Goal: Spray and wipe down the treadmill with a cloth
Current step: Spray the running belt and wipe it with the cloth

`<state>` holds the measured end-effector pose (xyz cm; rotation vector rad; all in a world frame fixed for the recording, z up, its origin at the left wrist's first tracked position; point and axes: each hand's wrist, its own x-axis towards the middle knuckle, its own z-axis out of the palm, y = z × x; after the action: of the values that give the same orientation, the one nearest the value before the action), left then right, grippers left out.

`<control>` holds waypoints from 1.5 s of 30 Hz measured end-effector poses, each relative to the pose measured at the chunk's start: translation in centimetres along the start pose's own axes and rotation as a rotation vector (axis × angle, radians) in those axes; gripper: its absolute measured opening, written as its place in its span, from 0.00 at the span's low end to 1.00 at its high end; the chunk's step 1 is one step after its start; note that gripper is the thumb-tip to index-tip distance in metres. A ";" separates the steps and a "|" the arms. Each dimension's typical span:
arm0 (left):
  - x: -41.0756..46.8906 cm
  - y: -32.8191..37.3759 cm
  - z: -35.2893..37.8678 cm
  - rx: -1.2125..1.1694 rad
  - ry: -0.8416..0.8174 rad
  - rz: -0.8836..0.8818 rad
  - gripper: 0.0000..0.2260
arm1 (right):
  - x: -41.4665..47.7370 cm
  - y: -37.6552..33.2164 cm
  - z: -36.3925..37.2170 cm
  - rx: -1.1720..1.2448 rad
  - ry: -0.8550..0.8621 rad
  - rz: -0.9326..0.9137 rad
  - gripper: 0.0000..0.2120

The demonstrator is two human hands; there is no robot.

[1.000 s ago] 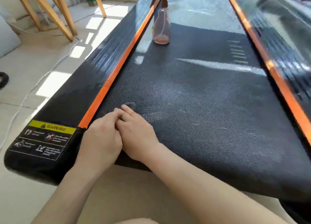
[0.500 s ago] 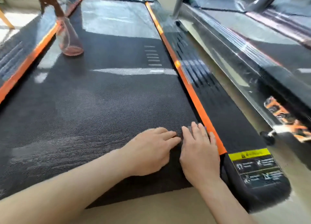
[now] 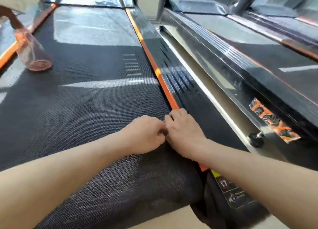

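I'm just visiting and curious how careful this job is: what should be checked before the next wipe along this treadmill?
1. Left hand and right hand together at the belt's right edge: ok.
2. Cloth under the hands: cannot tell, hidden.
3. Bottle far from the hands: ok.
4. Orange strip ahead free of objects: ok.
5. Belt sprayed here: cannot tell.
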<state>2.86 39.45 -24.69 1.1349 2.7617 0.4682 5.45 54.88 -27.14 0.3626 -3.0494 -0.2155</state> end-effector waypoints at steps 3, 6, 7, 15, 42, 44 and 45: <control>0.8 1.5 0.2 -0.149 -0.014 -0.092 0.08 | -4.5 2.2 -0.9 0.095 -0.096 -0.268 0.17; 0.9 2.5 0.3 -0.302 -0.062 -0.101 0.05 | -4.5 4.6 -2.7 0.246 -0.202 -0.417 0.18; 0.9 2.9 0.2 -0.364 -0.059 -0.097 0.03 | -4.2 5.5 -3.2 0.227 -0.195 -0.448 0.20; 6.1 5.1 1.2 -0.210 0.190 -0.034 0.11 | -1.5 13.3 -1.4 0.167 0.081 -0.455 0.25; 13.7 6.7 2.6 0.027 0.322 -0.320 0.08 | 1.6 17.2 2.4 0.683 0.233 -0.168 0.23; 15.2 5.3 2.2 0.027 0.356 -0.396 0.07 | 4.5 17.2 2.0 0.735 0.192 -0.106 0.22; 15.5 5.1 1.9 0.005 0.351 -0.421 0.08 | 5.2 17.2 1.8 0.755 0.191 -0.081 0.20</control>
<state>-4.37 54.21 -24.74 0.4759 3.1792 0.6557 -3.71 70.44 -26.15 0.4984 -2.7996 0.9273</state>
